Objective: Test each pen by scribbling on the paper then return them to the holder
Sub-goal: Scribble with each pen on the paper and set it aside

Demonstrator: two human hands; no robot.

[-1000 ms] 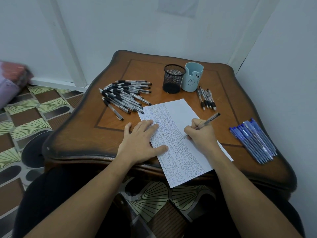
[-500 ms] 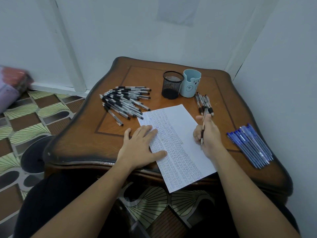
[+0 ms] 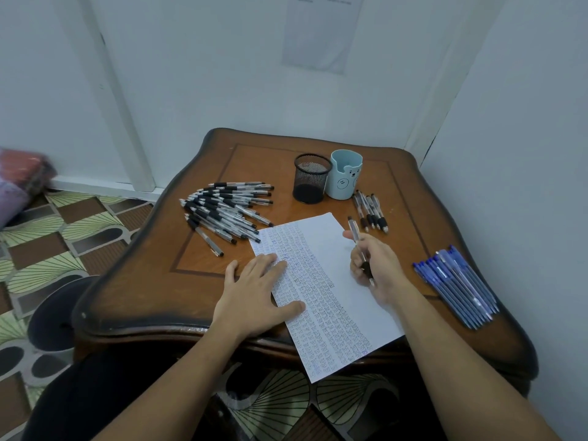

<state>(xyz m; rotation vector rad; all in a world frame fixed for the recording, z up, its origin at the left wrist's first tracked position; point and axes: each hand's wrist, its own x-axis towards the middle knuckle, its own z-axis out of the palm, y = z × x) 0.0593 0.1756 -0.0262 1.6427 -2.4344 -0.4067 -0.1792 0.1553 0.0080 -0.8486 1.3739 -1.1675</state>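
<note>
Since a second ago your right hand (image 3: 378, 268) has come off the writing line; the pen (image 3: 354, 229) no longer has its tip on the sheet but is turned round, tip towards you, far end towards the holders; the view has also tipped upward, showing more wall.

Pen: clear slim barrel, black grip band near the tip; your right fingers and thumb are curled round it at the grip, above the right edge of the paper (image 3: 321, 237).

Left hand (image 3: 254, 294): flat, fingers straight and spread, pressing the paper's left edge to the table (image 3: 203, 281), holding nothing.

Paper: white sheet, lying askew, near corner overhanging the table edge; left two-thirds packed with small blue-black scribbles in columns, right strip bare.

Table: dark glossy wood, scalloped rim, inlaid border line.

Holders at the back, touching side by side: black wire-mesh cup (image 3: 311, 179), round, dark base visible through the mesh; pale blue cup (image 3: 345, 175), smooth, bear face on its front, contents not visible from here.

Loose pens: fanned heap of black-grip pens (image 3: 229, 208) left of the paper; four more (image 3: 370, 211) just right of the blue cup; a row of blue pens (image 3: 458, 284) on the right edge of the table.
</note>
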